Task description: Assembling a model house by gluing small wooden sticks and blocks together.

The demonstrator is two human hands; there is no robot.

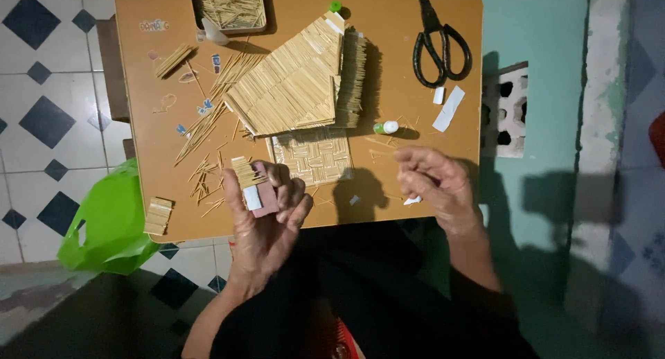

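On the brown table (138, 89) a stick house (298, 89) fills the middle, its roof panels sloping toward the far edge, with a woven stick mat (312, 156) lying flat just in front of it. Behind it a tin of sticks (230, 7) sits at the far rim, and black scissors (440, 40) lie to the right, near white paper scraps (449, 106). A small glue bottle (386, 127) lies beside the house, between it and the right hand (433, 182), whose fingers are pinched close together; whether they hold anything I cannot tell. The left hand (267, 217) grips a pink block (263, 196) with a short bundle of sticks (244, 172) against it, above the near edge. Loose sticks (201, 134) scatter left of the house; a small stick stack (158, 215) rests at the near-left corner, beside a green bag (104, 224) on the floor. Bare table shows right of the mat.
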